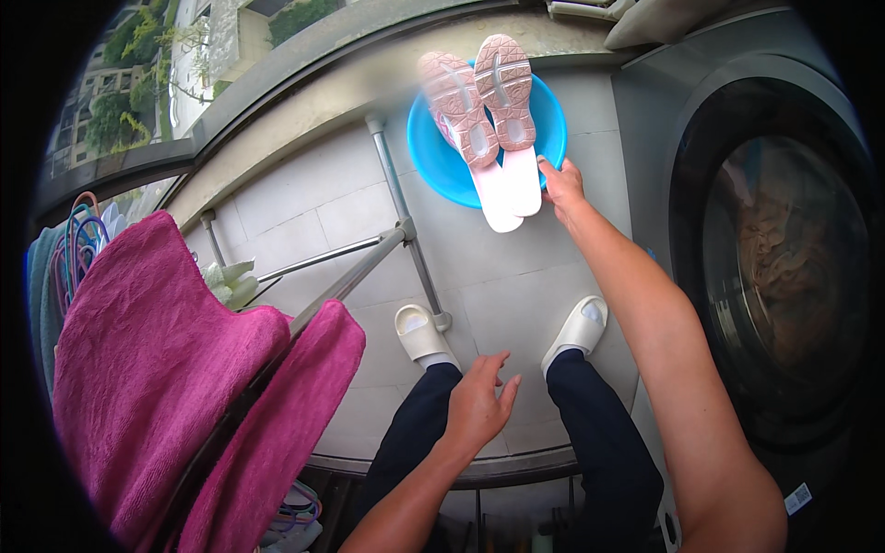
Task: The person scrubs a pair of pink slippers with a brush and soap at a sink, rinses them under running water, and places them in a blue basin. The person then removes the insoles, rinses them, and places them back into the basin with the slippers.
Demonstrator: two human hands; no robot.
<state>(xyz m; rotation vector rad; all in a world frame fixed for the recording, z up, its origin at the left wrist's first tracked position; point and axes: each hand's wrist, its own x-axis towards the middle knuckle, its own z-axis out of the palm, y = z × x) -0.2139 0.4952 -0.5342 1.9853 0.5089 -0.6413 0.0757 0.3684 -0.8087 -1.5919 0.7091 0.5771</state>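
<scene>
On the floor tiles by the window wall stands a blue plastic basin [442, 181]. Two shoes with pink soles, a left one [456, 97] and a right one [506, 90], rest across it with their soles up. A pair of pale insoles, one [494, 200] partly under the other [522, 183], sticks out past the basin's near rim. My right hand [565, 185] grips the basin's right rim, thumb on the inside, close beside the insoles. Above the floor between my legs, my left hand [482, 401] holds nothing, its fingers apart.
A metal drying rack [408, 238] stands at the left, with a magenta towel [159, 359] over its bar and coloured hangers [86, 238] behind. On the right is a front-loading machine [781, 256] with laundry behind its round door. My feet wear cream slippers [423, 339].
</scene>
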